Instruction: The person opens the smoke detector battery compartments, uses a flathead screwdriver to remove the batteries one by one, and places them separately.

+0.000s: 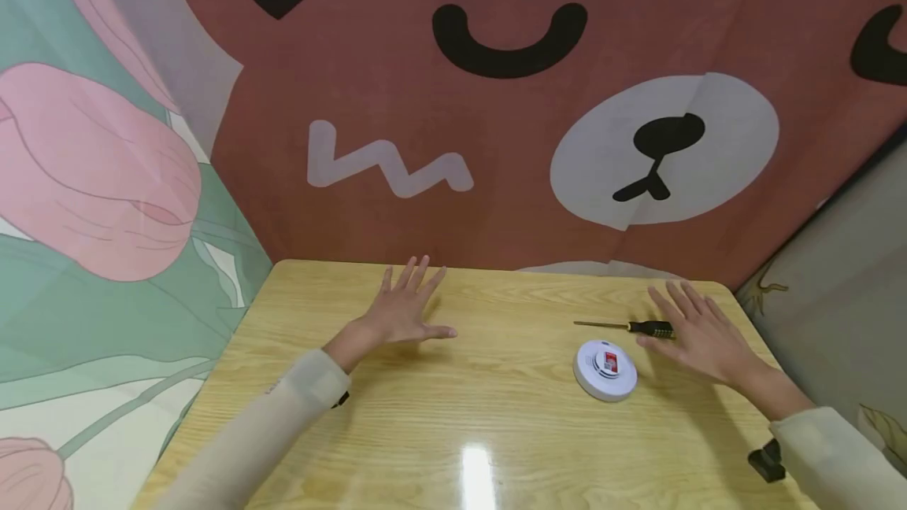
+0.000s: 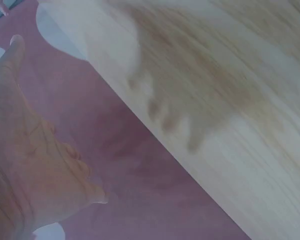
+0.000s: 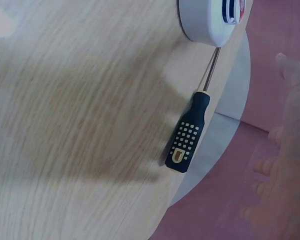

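A round white smoke detector with a red label lies on the wooden table, right of the middle in the head view. Just behind it is a screwdriver with a black and yellow handle, its thin shaft pointing left. My right hand hovers above the table near the handle, fingers spread, covering the handle's end. In the right wrist view the screwdriver shows whole-handled, its tip hidden behind the smoke detector. My left hand is held over the table's left half, fingers spread, holding nothing.
The light wooden table ends at a back edge against a hanging cloth with a bear print. A flowered cloth hangs at the left, and a greyish one at the right.
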{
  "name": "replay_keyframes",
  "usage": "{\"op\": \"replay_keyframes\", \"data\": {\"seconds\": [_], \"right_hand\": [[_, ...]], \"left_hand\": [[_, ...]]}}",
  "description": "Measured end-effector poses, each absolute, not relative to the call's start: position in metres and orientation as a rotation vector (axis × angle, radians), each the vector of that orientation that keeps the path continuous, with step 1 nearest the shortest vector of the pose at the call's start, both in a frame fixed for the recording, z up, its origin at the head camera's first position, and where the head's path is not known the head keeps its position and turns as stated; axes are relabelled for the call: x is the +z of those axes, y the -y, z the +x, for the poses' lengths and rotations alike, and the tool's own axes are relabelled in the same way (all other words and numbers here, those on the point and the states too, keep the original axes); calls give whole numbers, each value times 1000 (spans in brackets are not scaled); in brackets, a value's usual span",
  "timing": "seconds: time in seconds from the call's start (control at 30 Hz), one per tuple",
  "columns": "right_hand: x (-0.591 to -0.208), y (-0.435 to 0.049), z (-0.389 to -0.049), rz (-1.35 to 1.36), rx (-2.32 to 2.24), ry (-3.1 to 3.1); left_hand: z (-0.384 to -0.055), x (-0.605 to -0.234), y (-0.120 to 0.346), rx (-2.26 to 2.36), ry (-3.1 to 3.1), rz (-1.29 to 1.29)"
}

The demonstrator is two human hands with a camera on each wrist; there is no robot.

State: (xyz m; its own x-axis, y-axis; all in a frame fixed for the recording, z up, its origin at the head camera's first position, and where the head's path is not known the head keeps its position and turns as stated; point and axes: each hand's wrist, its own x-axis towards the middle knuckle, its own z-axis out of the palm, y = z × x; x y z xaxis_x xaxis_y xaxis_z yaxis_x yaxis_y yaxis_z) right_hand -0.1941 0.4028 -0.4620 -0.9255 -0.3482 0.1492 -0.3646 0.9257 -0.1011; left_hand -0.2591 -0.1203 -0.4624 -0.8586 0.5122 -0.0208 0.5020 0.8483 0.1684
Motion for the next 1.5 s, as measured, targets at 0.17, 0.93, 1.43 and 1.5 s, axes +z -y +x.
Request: {"op": "replay_keyframes", "data": {"seconds": [0.17,0.93,1.43,1.5], "right_hand": [[-466,-405,-188,597,174,2943],[-497,-397,-165,869,112,2736],[-511,-385,-160,951,224,2705],[-514,-384,-160,969,249,2685]], "left_hand": [[-256,-468,105,247,-2919,867],[-237,-489,9,345,-2719,1113],[-227,-501,-42,544,-2569,1112],[-226,-502,-47,579,-2544,1110]]}}
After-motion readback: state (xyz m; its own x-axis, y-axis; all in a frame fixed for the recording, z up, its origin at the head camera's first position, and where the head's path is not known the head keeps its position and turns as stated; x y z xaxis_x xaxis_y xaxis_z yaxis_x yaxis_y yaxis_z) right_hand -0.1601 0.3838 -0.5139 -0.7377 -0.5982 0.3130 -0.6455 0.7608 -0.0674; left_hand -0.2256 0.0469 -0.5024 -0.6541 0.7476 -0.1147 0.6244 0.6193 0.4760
